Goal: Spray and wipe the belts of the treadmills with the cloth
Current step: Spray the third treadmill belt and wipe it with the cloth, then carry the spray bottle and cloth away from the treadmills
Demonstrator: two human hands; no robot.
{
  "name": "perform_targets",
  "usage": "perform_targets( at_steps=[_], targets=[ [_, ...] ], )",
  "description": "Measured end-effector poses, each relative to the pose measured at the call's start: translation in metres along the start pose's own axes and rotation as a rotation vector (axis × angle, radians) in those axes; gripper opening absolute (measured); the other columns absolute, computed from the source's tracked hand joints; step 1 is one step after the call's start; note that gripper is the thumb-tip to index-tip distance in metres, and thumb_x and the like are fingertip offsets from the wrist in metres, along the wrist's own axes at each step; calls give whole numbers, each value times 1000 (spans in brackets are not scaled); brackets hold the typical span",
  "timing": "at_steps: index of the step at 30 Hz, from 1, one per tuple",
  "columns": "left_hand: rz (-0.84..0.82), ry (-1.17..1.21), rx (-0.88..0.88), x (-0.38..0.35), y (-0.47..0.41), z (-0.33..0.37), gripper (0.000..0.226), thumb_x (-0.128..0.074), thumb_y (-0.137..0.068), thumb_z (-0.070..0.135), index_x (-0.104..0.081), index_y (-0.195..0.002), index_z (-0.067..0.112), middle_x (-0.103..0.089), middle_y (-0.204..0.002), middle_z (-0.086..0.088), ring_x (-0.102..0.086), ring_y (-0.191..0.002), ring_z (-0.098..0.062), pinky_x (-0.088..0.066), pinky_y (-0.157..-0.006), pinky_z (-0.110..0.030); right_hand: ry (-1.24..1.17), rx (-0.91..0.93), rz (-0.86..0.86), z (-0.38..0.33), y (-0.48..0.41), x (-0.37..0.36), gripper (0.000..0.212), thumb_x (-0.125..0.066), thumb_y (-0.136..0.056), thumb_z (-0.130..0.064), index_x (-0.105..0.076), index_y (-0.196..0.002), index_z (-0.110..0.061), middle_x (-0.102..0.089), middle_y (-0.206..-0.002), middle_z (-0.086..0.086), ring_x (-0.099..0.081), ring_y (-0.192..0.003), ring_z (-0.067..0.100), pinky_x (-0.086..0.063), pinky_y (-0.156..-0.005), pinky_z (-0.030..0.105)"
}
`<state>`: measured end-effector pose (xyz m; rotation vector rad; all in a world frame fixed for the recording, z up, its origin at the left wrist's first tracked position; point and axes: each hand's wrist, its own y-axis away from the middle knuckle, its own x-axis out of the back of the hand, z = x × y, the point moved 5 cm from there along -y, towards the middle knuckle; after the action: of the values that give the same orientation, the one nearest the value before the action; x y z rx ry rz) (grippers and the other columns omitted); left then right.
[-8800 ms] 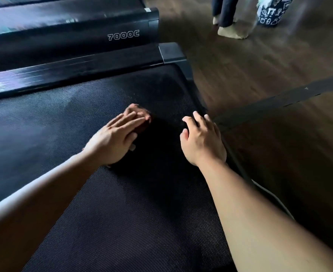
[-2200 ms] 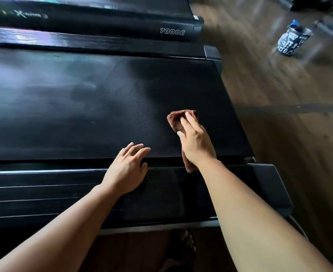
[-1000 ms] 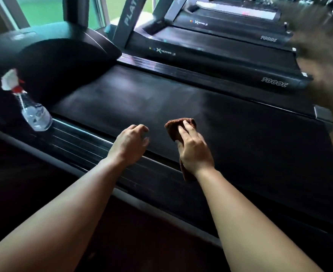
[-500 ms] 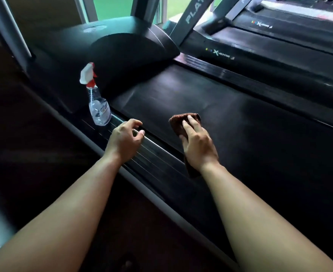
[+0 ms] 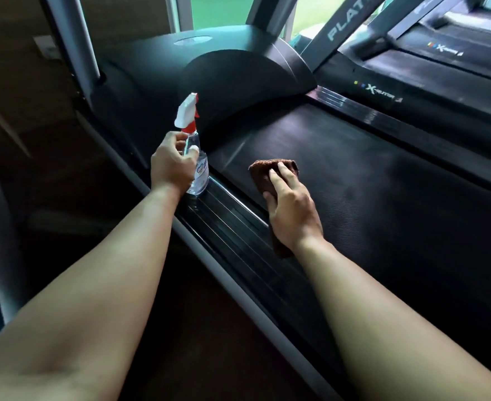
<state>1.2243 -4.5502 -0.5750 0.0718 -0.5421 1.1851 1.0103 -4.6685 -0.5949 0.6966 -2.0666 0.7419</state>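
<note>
Head view, notes on the near treadmill. Your left hand [image 5: 172, 166] had closed round the upper body of the spray bottle [image 5: 201, 175], fingers curled at the neck just below the red-and-white trigger head. Half a second before, that hand lay on the side rail [image 5: 226, 221], short of the bottle and holding nothing. The bottle stood upright in the same spot as before: on the rail, at the front end of the belt [image 5: 368, 198], beside the domed motor cover [image 5: 238, 76]. Its base looked to be touching the rail; I could not tell whether you had started to lift it.

Your right hand [image 5: 292, 209] had not changed. It lay flat, fingers straight, pressing the brown cloth [image 5: 263, 173] onto the belt close to the rail. Folded cloth showed past your fingertips, and a tail of it stuck out under your wrist across the belt's edge. The cloth sat at the same place on the belt as in the previous frames.

Your head had swung further left since then, so the grey upright [image 5: 73, 44] and the window [image 5: 218, 10] came more into frame. The neighbouring treadmill [image 5: 412, 91] ran along the far side.
</note>
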Motion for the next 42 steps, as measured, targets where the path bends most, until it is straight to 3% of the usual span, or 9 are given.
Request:
perform_targets(
  at_steps=[3, 7, 9, 16, 23, 28, 32, 36, 42],
  targets=[
    [50, -33, 62, -4, -29, -11, 35, -64, -91, 28, -59, -124, 16, -65, -112, 3, -62, -102, -16, -45, -85, -22, -11, 17, 8, -7, -11, -7, 51, -55, -100, -20, -43, -148, -13, -31, -160, 3, -36, -141, 30, -35, -113, 45],
    [-27, -39, 154, -16, -62, -22, 67, -70, -87, 38, -44, -145, 18, -53, -140, -5, -54, -123, -23, -45, -104, -37, 15, 54, 18, -7, -22, -16, 50, -56, -99, -21, -46, -147, -13, -34, -159, 3, -39, -139, 31, -41, -109, 51],
    [-90, 64, 175, -22, -70, -25, 72, -72, -85, 37, -40, -148, 21, -55, -138, -2, -57, -120, -21, -48, -104, -39, 16, 54, 23, -6, -25, -19, 49, -57, -98, -21, -47, -146, -14, -35, -158, 3, -40, -138, 31, -43, -106, 54],
    [-165, 48, 61, -31, -81, -27, 21, -68, -94, 30, -62, -111, 20, -64, -100, 4, -61, -96, -18, -50, -85, -30, 33, 51, 0, -4, -28, -23, 49, -55, -100, -23, -46, -147, -16, -33, -159, 0, -39, -138, 29, -44, -104, 55],
    [-96, 110, 10, -26, -77, -28, 35, -76, -87, 24, -48, -108, 21, -57, -92, 12, -59, -88, -14, -51, -84, -32, 43, 26, -15, -5, -23, -19, 50, -54, -100, -24, -44, -149, -18, -30, -160, -2, -35, -140, 27, -42, -106, 55],
    [-99, 143, -10, -23, -59, -26, 53, -74, -82, 20, -47, -128, 20, -60, -102, 3, -59, -94, -20, -52, -94, -39, 32, 9, 15, -9, -14, -9, 49, -54, -100, -22, -44, -148, -15, -32, -160, 0, -37, -140, 28, -41, -108, 52],
    [-192, 131, -83, -31, -35, -5, 31, -69, -79, 18, -55, -107, 22, -55, -84, 11, -54, -80, -16, -50, -84, -40, 21, -3, 45, -10, 0, 7, 49, -54, -100, -21, -45, -147, -12, -33, -159, 3, -36, -141, 29, -39, -111, 47],
    [-269, 268, -43, -41, -5, 18, 41, -69, -75, 24, -62, -115, 27, -56, -83, 11, -55, -79, -14, -51, -82, -37, 6, -25, 75, -7, 16, 30, 50, -55, -100, -20, -45, -147, -10, -34, -159, 6, -36, -141, 31, -36, -113, 47],
    [-300, 379, -96, -56, 40, 69, 24, -74, -82, 23, -65, -105, 25, -59, -82, 10, -56, -77, -13, -54, -88, -50, 14, -66, 147, 8, 46, 79, 49, -56, -99, -20, -46, -146, -10, -36, -158, 6, -38, -139, 33, -37, -111, 49]
  ],
)
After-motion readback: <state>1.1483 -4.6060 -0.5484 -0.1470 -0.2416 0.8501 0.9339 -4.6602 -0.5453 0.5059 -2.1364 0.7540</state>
